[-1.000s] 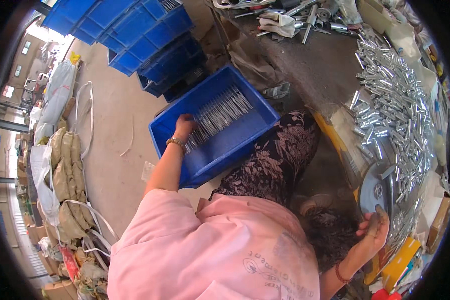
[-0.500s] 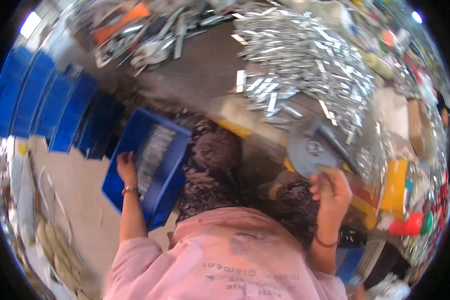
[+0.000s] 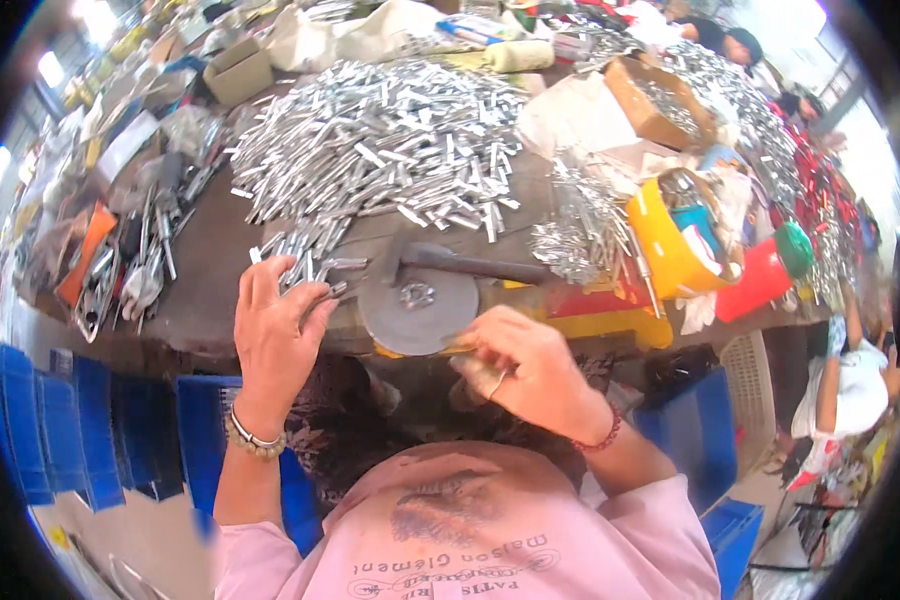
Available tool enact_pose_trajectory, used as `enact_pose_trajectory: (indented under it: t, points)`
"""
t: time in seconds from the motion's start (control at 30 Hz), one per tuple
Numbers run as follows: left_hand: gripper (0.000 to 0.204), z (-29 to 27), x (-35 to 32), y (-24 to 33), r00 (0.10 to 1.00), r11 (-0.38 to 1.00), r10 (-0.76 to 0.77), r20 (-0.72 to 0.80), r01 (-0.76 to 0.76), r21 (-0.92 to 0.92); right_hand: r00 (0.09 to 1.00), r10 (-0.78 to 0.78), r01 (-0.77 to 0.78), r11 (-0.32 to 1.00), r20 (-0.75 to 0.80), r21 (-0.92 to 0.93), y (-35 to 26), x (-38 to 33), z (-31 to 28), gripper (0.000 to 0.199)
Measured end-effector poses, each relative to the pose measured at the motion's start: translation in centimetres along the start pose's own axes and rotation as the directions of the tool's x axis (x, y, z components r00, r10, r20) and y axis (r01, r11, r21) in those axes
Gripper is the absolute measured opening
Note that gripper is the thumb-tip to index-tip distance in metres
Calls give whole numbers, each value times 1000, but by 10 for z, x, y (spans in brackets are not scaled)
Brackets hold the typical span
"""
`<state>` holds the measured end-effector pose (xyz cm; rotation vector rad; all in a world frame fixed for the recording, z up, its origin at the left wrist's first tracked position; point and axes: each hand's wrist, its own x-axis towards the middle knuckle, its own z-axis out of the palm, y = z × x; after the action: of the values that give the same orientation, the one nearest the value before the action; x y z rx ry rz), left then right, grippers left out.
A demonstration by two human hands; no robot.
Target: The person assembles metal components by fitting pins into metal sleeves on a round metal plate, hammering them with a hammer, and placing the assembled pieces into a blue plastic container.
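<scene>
My left hand [image 3: 278, 325] is over the near edge of the dark table, its fingers bent and a gap between them and the thumb. It is nearest to a few loose silvery metal pieces [image 3: 318, 258] at the front of a large heap of them [image 3: 380, 150]. To its right lies a round grey metal disc [image 3: 405, 330]. A hammer [image 3: 480, 266] rests across the disc's far side, its handle pointing right. Just right of the disc's near edge, my right hand [image 3: 535, 370] is closed, fingertips pressed together; whatever they hold is too small to make out.
At right stand a yellow container [image 3: 660, 240], a red container with a green end [image 3: 755, 285] and a cardboard box [image 3: 660, 105] of metal parts. Blue bins [image 3: 60, 430] line the lower left; another blue bin [image 3: 690, 430] is lower right. A person [image 3: 845, 385] is at far right.
My view has swung toward the table. My left hand has left the blue bin of metal pieces and come up to the table; my right hand stays by the disc.
</scene>
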<state>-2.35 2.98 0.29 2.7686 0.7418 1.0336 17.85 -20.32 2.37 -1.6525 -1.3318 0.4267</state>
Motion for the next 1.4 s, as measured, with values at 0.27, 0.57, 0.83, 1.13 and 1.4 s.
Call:
enact_pose_trajectory:
  t: [0.27,0.57,0.83,1.13,1.4]
  points:
    - [15,0,1,16,997,993,-64,53,68,-93,922,60,-264,819,-383,-509,91,69,-102,28]
    - [17,9,-3,52,989,953,53,140,-8,-303,952,179,-305,594,-248,-744,131,137,-87,43]
    - [19,13,-3,42,978,924,-23,207,100,-369,972,-28,-86,880,-232,-466,69,111,-77,28]
    - [15,11,-4,43,978,918,-18,206,98,-385,930,-300,367,792,212,-488,13,43,1,30]
    - [17,11,-5,45,963,893,-64,260,172,-416,910,-352,413,792,217,-448,23,51,3,29]
